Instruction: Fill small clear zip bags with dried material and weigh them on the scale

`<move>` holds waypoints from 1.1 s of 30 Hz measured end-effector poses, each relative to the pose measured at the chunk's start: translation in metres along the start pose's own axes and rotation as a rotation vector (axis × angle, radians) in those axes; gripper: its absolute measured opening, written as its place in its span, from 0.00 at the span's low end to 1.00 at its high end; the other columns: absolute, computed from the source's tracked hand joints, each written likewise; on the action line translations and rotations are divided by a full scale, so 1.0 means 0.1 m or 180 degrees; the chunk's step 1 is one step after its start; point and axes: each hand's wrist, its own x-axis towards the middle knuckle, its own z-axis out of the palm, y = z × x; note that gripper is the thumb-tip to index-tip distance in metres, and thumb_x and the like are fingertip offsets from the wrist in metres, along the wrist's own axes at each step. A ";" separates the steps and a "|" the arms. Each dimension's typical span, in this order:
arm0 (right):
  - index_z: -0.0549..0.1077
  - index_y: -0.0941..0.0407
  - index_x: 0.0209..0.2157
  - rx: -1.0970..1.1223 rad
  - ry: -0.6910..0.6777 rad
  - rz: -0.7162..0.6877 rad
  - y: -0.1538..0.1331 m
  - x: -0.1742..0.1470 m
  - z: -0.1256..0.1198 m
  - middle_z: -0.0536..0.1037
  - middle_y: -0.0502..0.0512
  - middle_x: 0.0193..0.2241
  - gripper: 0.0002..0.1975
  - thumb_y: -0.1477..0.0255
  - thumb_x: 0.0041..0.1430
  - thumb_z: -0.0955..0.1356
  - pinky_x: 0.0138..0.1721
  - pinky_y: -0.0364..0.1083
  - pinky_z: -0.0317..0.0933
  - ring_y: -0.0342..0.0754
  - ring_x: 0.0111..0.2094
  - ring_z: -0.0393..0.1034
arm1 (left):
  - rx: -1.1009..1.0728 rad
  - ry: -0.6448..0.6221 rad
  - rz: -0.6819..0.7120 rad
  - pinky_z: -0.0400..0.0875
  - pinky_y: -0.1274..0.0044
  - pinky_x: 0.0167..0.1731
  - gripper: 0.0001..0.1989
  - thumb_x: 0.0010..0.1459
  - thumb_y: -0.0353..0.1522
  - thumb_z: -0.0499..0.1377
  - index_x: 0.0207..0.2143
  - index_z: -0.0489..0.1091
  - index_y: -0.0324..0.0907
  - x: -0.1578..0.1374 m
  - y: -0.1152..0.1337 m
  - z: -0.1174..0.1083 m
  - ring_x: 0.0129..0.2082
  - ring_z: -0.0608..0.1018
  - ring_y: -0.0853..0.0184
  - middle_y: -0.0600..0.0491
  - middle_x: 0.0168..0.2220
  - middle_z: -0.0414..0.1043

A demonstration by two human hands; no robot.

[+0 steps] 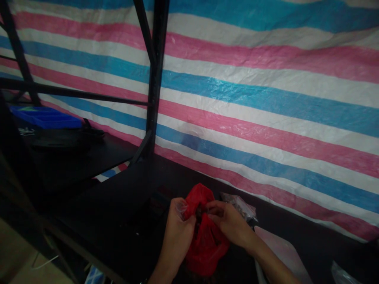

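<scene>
Both left hand (180, 223) and right hand (230, 223) seemingly clamp fingers on a red bag (205, 252), contents (199, 213) murky.

I have a matte black tabletop (134, 189) running from the centre of the frame down to the lower right. At lower centre I make out a red bag (207, 258) that seems to rest on it. Just right of that I see a clear plastic bag (241, 205) with small contents I can't identify, and nearer the bottom edge a pale flat piece (282, 250) with a rounded corner. Some clear plastic (340, 273) sits in the lower right corner. Left of the red bag, a dark shape (161, 197) is too dim for me to name.
</scene>
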 end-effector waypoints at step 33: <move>0.81 0.48 0.50 -0.1487 0.0355 -0.1017 -0.93 -0.27 -0.02 0.79 0.54 0.52 0.19 0.80 0.62 0.67 0.52 0.48 0.68 0.52 0.50 0.77 | 0.0907 -0.0509 0.0956 0.71 0.63 0.58 0.14 0.68 0.35 0.55 0.54 0.72 0.49 -0.13 -0.07 -0.16 0.54 0.74 0.58 0.48 0.54 0.64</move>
